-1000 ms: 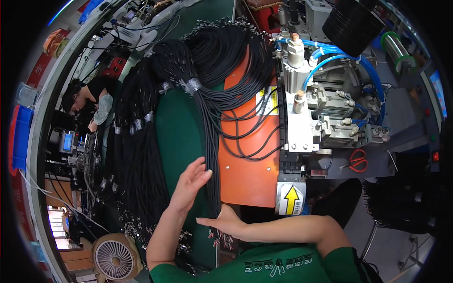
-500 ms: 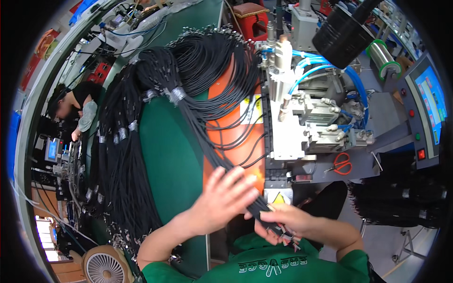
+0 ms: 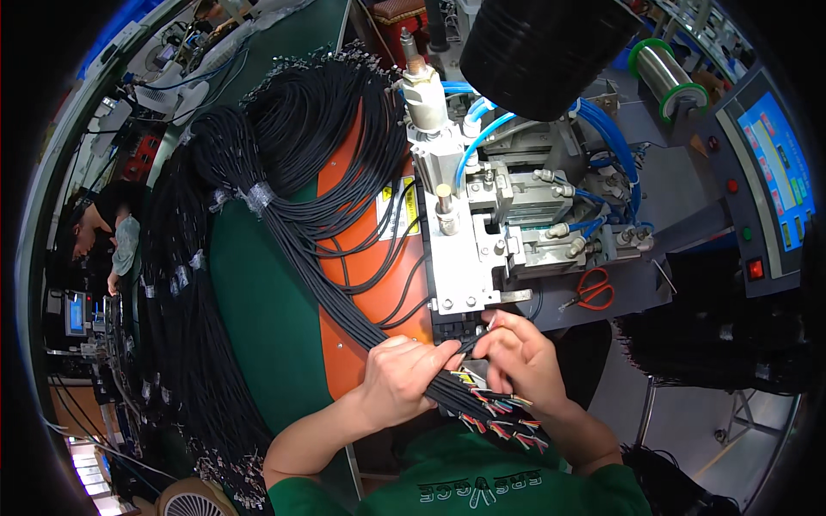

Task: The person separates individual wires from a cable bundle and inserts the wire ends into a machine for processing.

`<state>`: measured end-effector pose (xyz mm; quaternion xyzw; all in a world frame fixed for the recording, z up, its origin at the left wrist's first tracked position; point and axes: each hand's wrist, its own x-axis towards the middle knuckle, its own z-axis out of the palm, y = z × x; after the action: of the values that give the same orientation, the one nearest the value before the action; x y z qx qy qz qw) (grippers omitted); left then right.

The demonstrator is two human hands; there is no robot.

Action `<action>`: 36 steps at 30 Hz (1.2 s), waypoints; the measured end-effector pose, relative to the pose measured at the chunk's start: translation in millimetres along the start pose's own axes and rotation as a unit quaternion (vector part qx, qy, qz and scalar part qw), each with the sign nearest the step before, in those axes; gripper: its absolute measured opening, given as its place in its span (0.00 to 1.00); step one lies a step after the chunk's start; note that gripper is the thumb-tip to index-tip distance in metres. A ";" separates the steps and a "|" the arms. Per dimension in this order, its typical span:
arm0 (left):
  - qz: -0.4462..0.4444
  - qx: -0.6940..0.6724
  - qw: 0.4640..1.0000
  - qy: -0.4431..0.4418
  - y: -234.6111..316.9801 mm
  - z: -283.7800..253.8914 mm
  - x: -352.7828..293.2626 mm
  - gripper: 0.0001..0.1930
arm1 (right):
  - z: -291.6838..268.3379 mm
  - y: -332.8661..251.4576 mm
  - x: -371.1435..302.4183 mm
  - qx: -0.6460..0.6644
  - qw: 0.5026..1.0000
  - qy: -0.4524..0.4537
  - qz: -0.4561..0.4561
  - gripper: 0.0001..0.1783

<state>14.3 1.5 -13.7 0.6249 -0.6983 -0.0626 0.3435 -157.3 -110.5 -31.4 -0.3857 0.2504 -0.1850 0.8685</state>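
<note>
My left hand [image 3: 400, 378] is wrapped around a thick bundle of black cables [image 3: 357, 327]. From that fist the cable ends [image 3: 499, 413] fan out to the right, showing short red, white and yellow wires. My right hand [image 3: 525, 357] pinches a single black cable near its stripped end, at the front lower edge of the machine [image 3: 460, 258]. The fingers partly hide this cable. Farther back, a clear wrap [image 3: 258, 198] binds the same bundle, whose loops lie over an orange plate [image 3: 366, 288].
More black cable bundles [image 3: 185, 301] hang over the green table [image 3: 245, 284] at left. Right of the machine lie red-handled scissors [image 3: 594, 290], below a touch screen panel [image 3: 774, 172] and a wire spool [image 3: 671, 77]. A co-worker's sleeve [image 3: 126, 245] shows at far left.
My left hand has closed around the bundle. The right hand has left the cable ends and moved up to the machine's edge with one cable. The view has shifted, moving the machine leftward.
</note>
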 end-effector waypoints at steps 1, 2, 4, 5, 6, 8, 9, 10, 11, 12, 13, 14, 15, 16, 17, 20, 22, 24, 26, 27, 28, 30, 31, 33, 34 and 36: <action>0.000 -0.002 1.000 -0.002 2.6 -1.8 3.2 0.16 | -6.8 8.8 2.6 -0.025 0.999 0.019 -0.006 0.14; -0.019 -0.016 1.000 -0.018 5.3 -4.3 7.3 0.17 | -5.8 10.5 2.6 -0.024 0.999 0.021 -0.005 0.14; -0.040 -0.029 0.998 -0.034 5.6 -5.6 10.3 0.19 | -2.0 13.1 3.6 -0.178 0.975 0.000 -0.131 0.10; -0.050 -0.042 0.996 -0.056 4.3 -6.1 10.6 0.20 | -3.1 12.3 3.5 -0.178 0.975 0.001 -0.129 0.10; -0.060 -0.054 0.994 -0.077 3.3 -6.6 9.8 0.21 | -4.1 10.9 4.3 -0.140 0.986 -0.006 -0.090 0.09; -0.029 -0.033 0.998 -0.050 1.0 -2.8 7.3 0.21 | -7.3 5.1 6.6 -0.064 0.998 -0.017 -0.012 0.07; 0.018 0.024 0.999 -0.040 1.1 -1.4 5.6 0.20 | -9.6 -1.3 9.6 0.048 0.995 -0.029 0.078 0.07; 0.065 0.080 0.994 -0.028 1.2 0.0 4.5 0.20 | -12.0 -2.9 15.6 0.071 0.991 -0.071 0.084 0.09; 0.090 0.089 0.992 -0.020 0.9 1.3 4.1 0.20 | -11.5 0.1 15.7 0.031 0.995 -0.056 0.078 0.10; 0.090 0.087 0.992 -0.021 1.2 3.2 4.8 0.20 | -10.9 1.8 15.4 -0.009 0.997 -0.041 0.071 0.10; 0.076 0.076 0.994 -0.014 2.0 5.1 4.8 0.21 | -9.4 0.5 13.6 -0.009 0.997 -0.039 0.072 0.10; 0.061 0.065 0.996 -0.007 2.3 6.3 4.4 0.21 | -6.8 -2.7 10.7 -0.025 0.997 -0.049 0.050 0.12; 0.049 0.070 0.996 -0.017 2.3 6.5 3.7 0.19 | -4.5 -4.7 8.4 -0.040 0.997 -0.061 0.028 0.14; 0.048 0.070 0.996 -0.017 2.3 7.0 3.6 0.19 | -3.1 -5.1 7.2 -0.041 0.997 -0.061 0.028 0.14; 0.035 0.057 0.998 -0.009 2.6 8.0 3.8 0.16 | -2.0 -5.1 6.1 -0.052 0.997 -0.063 0.008 0.17; 0.014 0.040 0.999 0.013 5.1 7.6 9.7 0.13 | 1.8 15.6 7.9 -0.275 0.947 -0.047 -0.159 0.24; 0.010 0.031 0.999 0.027 6.6 10.0 11.7 0.11 | 9.0 25.0 12.9 -0.550 0.694 0.034 -0.463 0.25; 0.022 0.044 0.998 0.032 4.2 14.7 8.3 0.10 | 2.6 24.4 14.8 -0.504 0.739 0.053 -0.444 0.21; 0.030 0.052 0.998 0.028 3.1 13.8 6.6 0.09 | -1.9 17.2 11.5 -0.324 0.905 0.019 -0.276 0.15; 0.038 0.063 0.997 0.021 3.5 12.9 6.7 0.10 | -1.1 12.2 12.2 -0.174 0.967 0.004 -0.184 0.12; 0.046 0.075 0.996 0.013 3.8 12.4 6.9 0.10 | -5.9 9.9 14.5 -0.174 0.968 0.004 -0.183 0.12; 0.047 0.077 0.996 0.013 3.7 13.0 8.1 0.11 | -17.4 6.0 17.4 -0.048 0.993 -0.094 -0.049 0.11; 0.049 0.079 0.996 0.014 3.4 13.3 9.1 0.12 | -17.1 4.4 16.9 -0.047 0.995 -0.086 -0.037 0.11; 0.042 0.044 0.998 0.004 0.3 13.4 9.8 0.12 | -17.8 -1.3 16.6 -0.053 0.995 -0.085 -0.020 0.11; 0.035 0.009 0.999 -0.005 -1.4 12.7 10.0 0.13 | -18.3 -3.0 17.2 -0.059 0.995 -0.085 -0.003 0.10; 0.022 -0.032 0.999 -0.034 -2.5 6.2 11.7 0.14 | -18.6 -3.7 18.9 -0.055 0.995 -0.082 -0.007 0.09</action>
<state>13.2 -11.8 -15.0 0.5958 -0.7205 -0.0984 0.3410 -153.2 -133.3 -44.8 -0.4483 0.1859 -0.1448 0.8622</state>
